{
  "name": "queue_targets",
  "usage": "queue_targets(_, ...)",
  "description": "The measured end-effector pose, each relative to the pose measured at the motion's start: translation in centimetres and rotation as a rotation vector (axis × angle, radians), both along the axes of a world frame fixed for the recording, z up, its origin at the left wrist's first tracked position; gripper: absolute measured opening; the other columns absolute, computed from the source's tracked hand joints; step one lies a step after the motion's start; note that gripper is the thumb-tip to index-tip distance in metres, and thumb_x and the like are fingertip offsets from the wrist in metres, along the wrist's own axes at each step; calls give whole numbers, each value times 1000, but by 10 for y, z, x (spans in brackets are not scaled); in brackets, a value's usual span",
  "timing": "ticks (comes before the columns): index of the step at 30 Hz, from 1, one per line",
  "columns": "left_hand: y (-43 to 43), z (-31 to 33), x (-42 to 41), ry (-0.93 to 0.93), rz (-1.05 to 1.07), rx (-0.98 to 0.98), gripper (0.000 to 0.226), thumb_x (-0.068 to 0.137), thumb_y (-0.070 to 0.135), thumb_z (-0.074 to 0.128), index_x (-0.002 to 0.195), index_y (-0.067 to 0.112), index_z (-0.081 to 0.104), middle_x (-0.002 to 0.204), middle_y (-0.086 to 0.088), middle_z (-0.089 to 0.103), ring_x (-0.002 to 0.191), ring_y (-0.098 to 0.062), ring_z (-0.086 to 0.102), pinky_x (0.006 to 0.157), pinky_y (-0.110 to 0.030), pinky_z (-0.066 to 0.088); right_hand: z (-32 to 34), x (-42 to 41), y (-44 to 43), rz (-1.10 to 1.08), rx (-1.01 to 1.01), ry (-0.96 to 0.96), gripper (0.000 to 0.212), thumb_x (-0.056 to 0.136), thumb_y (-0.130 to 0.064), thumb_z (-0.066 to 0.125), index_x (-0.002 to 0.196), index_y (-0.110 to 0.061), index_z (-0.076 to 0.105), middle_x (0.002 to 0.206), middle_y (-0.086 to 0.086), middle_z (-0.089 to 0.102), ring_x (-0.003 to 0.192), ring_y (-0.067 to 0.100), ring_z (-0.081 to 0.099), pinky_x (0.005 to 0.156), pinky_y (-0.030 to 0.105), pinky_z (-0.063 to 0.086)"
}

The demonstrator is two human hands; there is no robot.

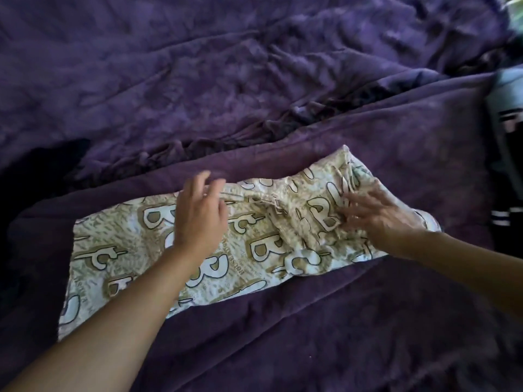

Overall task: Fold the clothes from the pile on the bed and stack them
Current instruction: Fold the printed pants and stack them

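a cream and tan printed garment [119, 250] lies as a long strip across my purple bedcover [254, 80]. my left hand [199, 219] is over its middle, fingers loose and straight. my right hand [379, 215] presses spread fingers on its bunched end.

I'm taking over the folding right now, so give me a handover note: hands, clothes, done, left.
Left hand: open, over the middle of the letter-print garment.
Right hand: open, fingers spread on its bunched right end.
The garment lies as a long strip on the purple blanket; dark clothes sit at the right edge.
Done: apparently folded lengthwise.
Left: smooth the bunched end, fold across, stack.
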State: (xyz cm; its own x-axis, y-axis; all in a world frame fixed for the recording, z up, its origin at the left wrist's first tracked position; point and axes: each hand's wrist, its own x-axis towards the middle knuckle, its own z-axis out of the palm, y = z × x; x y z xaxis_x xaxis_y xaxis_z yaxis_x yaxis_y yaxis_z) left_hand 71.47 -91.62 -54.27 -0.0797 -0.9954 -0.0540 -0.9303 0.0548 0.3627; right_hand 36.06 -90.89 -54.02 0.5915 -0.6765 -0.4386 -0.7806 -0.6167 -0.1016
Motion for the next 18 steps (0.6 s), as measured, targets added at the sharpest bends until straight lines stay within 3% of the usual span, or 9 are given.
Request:
queue_targets(2,1,3,-36,18,-153,-81,37,82,6,61,119,7,61,134,-19,50,121,-35,47,99,-48,43,-4,-7,12,-279,-161,-243,42,64,3,71,97,-22,75,123,-1,66,127,31,52,101,53,38)
queue_targets(4,8,-1,-72,-2,-342,-76,44,84,6,59,127,13,57,144,-17,42,131,-35,40,109,-50,37,-4,-14,12,-743,-295,-353,30,75,-21,68,105,-22,69,121,2,65,119,32,56,93,51,42)
queue_targets(6,24,-13,-100,-79,-544,82,54,89,7,52,140,23,43,156,-13,22,143,-35,20,117,-53,14,-2,-21,5,-1175,-113,-194,60,76,-59,64,127,-27,54,130,1,57,120,30,52,96,48,43)
queue_targets(7,32,-22,-109,-142,-622,204,57,91,10,48,145,27,34,159,-12,13,146,-35,9,116,-52,3,-2,-27,3,-1277,20,-105,78,70,-71,64,133,-26,49,132,2,56,119,29,53,97,46,45)
queue_targets(9,46,-38,-116,-263,-684,440,57,96,19,42,149,30,24,160,-10,0,147,-34,-4,116,-51,-4,-3,-34,-2,-1305,213,-52,91,60,-74,71,131,-21,52,123,3,62,110,26,59,90,40,50)
queue_targets(12,52,-48,-112,-200,-640,536,48,100,30,37,147,29,29,161,-6,-2,147,-30,-4,116,-47,-4,5,-34,-8,-1332,415,-269,63,61,-47,86,109,-11,68,96,5,72,81,18,70,68,30,57)
queue_targets(13,52,-47,-110,-108,-603,507,44,100,30,38,144,28,37,161,-4,7,147,-28,5,118,-45,2,13,-32,-8,-1318,453,-337,50,62,-39,87,101,-13,70,89,4,74,74,16,71,65,29,58)
queue_targets(15,49,-36,-100,125,-429,375,37,97,25,44,133,24,52,149,-2,36,137,-23,33,112,-39,28,35,-24,-8,-1244,503,-448,37,65,-30,86,97,-19,71,88,0,75,75,15,72,72,35,60)
queue_targets(18,45,-15,-62,288,-110,192,28,93,15,52,118,13,63,119,-2,59,111,-20,53,91,-32,42,72,11,-8,-1067,526,-489,50,66,-30,84,112,-26,65,99,-5,72,83,12,70,79,34,57)
